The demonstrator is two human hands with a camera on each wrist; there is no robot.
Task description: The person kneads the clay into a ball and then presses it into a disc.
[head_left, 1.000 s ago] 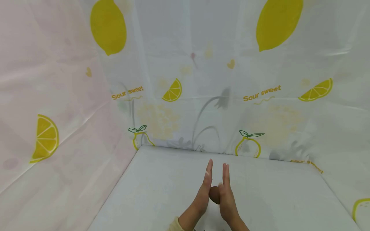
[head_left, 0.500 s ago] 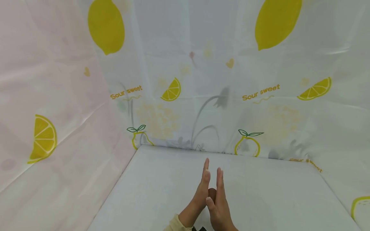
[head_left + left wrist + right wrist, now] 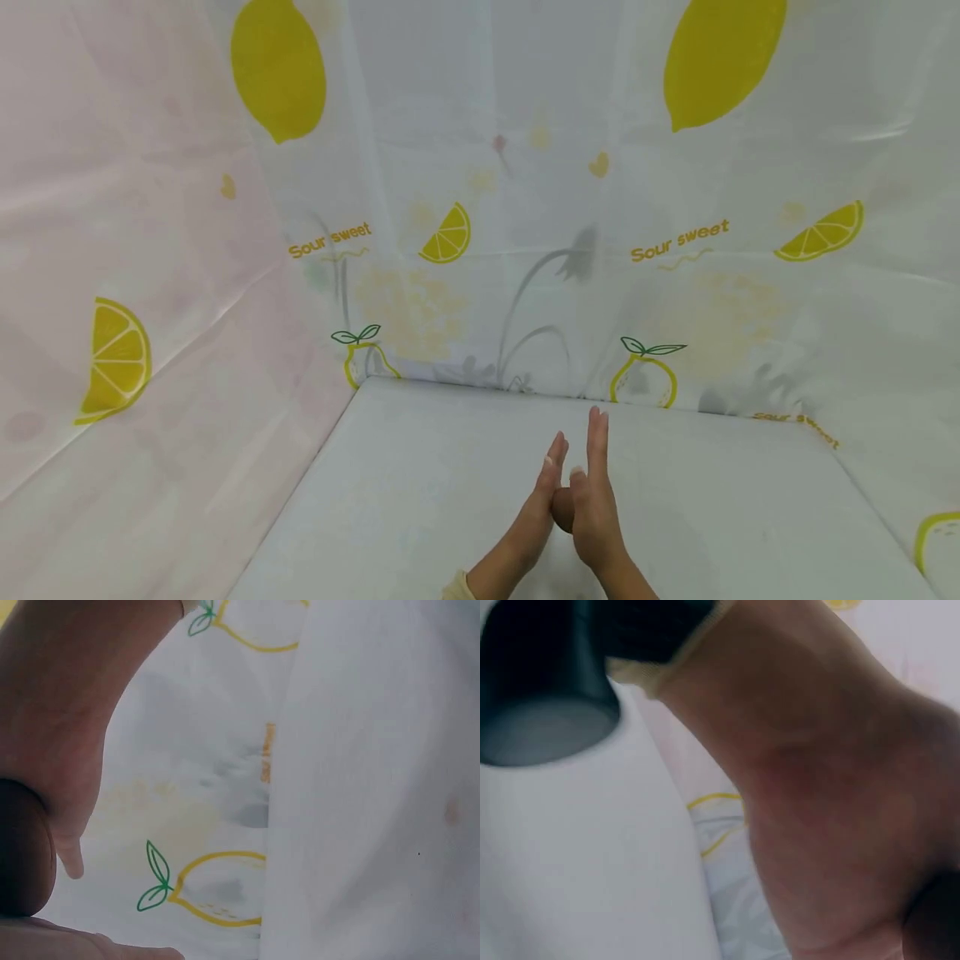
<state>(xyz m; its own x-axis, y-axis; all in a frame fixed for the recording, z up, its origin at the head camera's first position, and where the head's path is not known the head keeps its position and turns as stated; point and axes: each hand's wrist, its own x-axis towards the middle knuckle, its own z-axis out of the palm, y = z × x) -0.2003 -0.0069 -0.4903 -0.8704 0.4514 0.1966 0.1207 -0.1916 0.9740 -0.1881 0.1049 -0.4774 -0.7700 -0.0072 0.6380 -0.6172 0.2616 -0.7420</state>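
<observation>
A smooth dark brown ball (image 3: 562, 510) is pressed between my two palms above the white surface. My left hand (image 3: 535, 510) lies along its left side with the fingers straight and pointing forward. On the other side my right hand (image 3: 597, 512) presses it flat-palmed, its fingertips farther forward than the left ones and its thumb raised. In the left wrist view the ball (image 3: 26, 851) looks slightly elongated, held between both palms. The right wrist view shows only part of the dark ball (image 3: 936, 922) at the heel of the left hand (image 3: 840, 855).
The white tabletop (image 3: 420, 483) spreads beneath the hands. Behind it hangs a lemon-print curtain (image 3: 540, 208), and a pinkish curtain (image 3: 187, 275) closes the left side. A dark wrist camera (image 3: 547, 690) sits at the cream sleeve cuff (image 3: 645, 679).
My right hand has slid forward and my left hand back, reversing their offset from half a second ago. The ball and both hands have shifted slightly right.
</observation>
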